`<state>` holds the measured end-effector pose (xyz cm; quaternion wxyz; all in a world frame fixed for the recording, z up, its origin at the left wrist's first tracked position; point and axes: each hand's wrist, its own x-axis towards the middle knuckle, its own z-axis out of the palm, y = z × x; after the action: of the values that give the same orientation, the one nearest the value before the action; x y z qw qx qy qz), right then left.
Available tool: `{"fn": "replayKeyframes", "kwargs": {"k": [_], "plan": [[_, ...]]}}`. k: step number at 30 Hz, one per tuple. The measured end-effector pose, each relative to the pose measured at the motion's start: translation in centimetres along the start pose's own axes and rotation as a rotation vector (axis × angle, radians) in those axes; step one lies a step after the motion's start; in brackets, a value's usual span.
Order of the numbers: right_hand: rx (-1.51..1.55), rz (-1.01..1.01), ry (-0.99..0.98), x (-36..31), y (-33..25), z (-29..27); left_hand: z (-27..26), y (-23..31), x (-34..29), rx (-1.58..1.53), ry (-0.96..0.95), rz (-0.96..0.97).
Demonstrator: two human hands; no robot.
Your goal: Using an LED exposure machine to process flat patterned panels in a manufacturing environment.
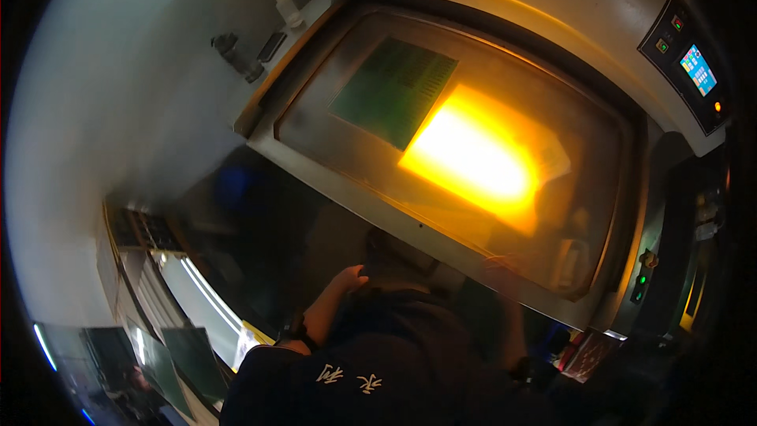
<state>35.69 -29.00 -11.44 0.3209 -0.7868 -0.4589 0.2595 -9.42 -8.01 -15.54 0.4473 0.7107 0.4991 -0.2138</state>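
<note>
My left hand point(347, 278) hangs low in front of the machine's front edge, its fingers curled. A dark edge shows by its fingertips, too unclear to name. My right hand point(505, 268), smeared and dim, is at the right part of the front edge; its fingers cannot be made out. Beyond both hands lies a wide framed glass bed point(315, 138). A green panel point(394, 93) with rows of fine markings rests on its left half. Right of the panel, a glaring yellow-white patch of light point(473, 154) hides whatever lies there.
At the back left, a white squeeze bottle point(287, 9), a dark bottle point(236, 57) and a dark flat object point(272, 46) stand beside the frame. A control panel with a lit screen point(699, 69) is on the right. Dark green boards point(195, 363) lean in a rack lower left.
</note>
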Motion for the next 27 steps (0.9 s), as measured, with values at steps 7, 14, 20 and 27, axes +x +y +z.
{"fn": "replayKeyframes", "kwargs": {"k": [7,14,20,27], "plan": [[-0.047,0.053,-0.211,6.8,-17.2,10.6,-16.4,-0.5,1.5,0.07,0.819,-0.105],[-0.01,0.361,-0.101,10.7,-17.5,8.4,-33.1,5.1,12.7,0.292,0.909,0.28],[0.093,0.521,-0.147,7.0,-18.2,10.2,-37.2,5.2,22.8,0.4,0.813,-0.176],[0.292,0.767,-0.234,-0.2,-19.5,17.8,-36.6,7.8,22.4,0.658,0.915,-0.245]]}}
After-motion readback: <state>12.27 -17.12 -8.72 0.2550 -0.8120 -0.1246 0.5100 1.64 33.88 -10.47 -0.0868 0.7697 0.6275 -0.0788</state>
